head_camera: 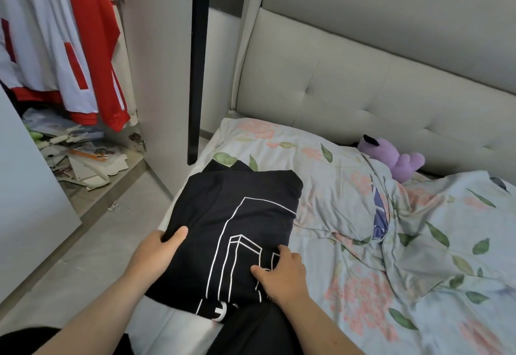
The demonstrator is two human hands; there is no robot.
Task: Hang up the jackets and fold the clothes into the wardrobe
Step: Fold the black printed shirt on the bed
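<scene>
A folded black garment [231,226] with white line print lies on the near left corner of the bed. My left hand [156,254] grips its left edge, thumb on top and fingers underneath. My right hand [282,273] clasps its lower right part, fingers curled into the cloth. Another dark piece of clothing [251,329] lies under my right forearm. In the open wardrobe [156,56] at the upper left hang red and white jackets [64,47].
The bed has a floral sheet [391,257], a pillow [307,170] and a purple plush toy [393,156] by the padded headboard [363,83]. Books, papers and clutter [81,156] fill the wardrobe floor. A black door edge [198,61] stands between wardrobe and bed. Grey floor [92,257] lies left.
</scene>
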